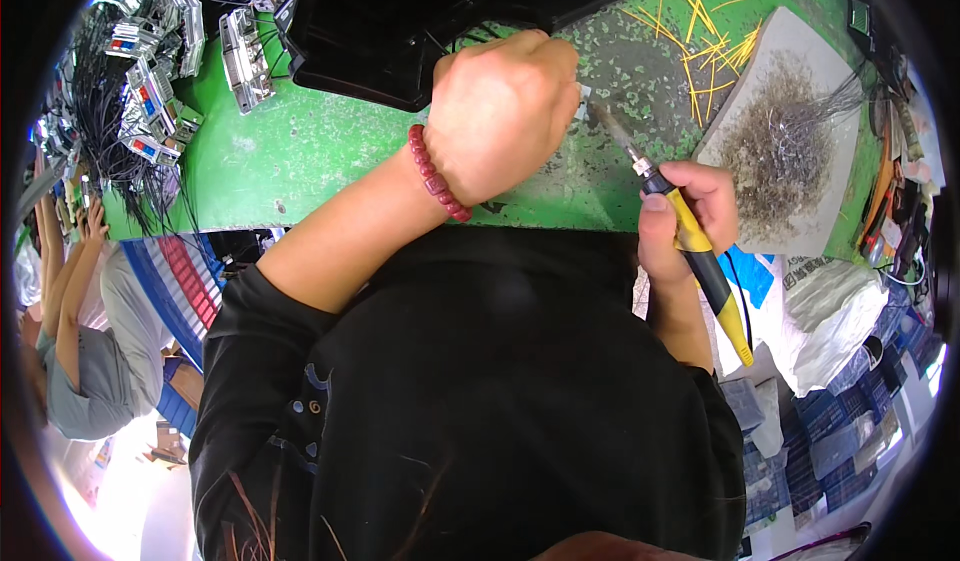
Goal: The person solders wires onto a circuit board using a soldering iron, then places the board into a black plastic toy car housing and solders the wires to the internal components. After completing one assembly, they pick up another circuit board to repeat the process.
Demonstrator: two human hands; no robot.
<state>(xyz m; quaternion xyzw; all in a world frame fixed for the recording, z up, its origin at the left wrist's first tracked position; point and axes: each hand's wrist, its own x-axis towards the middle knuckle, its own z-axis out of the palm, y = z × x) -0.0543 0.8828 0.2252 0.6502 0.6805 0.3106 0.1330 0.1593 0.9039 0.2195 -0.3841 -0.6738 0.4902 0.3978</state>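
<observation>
A yellow and black soldering iron lies in my right hand, thumb and fingers closed round its grip. Its tip points up and to the left, close to the fingers of my left hand. That hand is curled closed above the green table, its back toward me and a red bead bracelet on the wrist. A small pale piece shows at its finger edge; whether the hand grips it, or something else, is hidden.
A black tray-like container stands behind my left hand. Yellow wires lie beside a grey board covered with dark debris. Metal connectors with black cables pile up at left. Another person's arms reach in at far left.
</observation>
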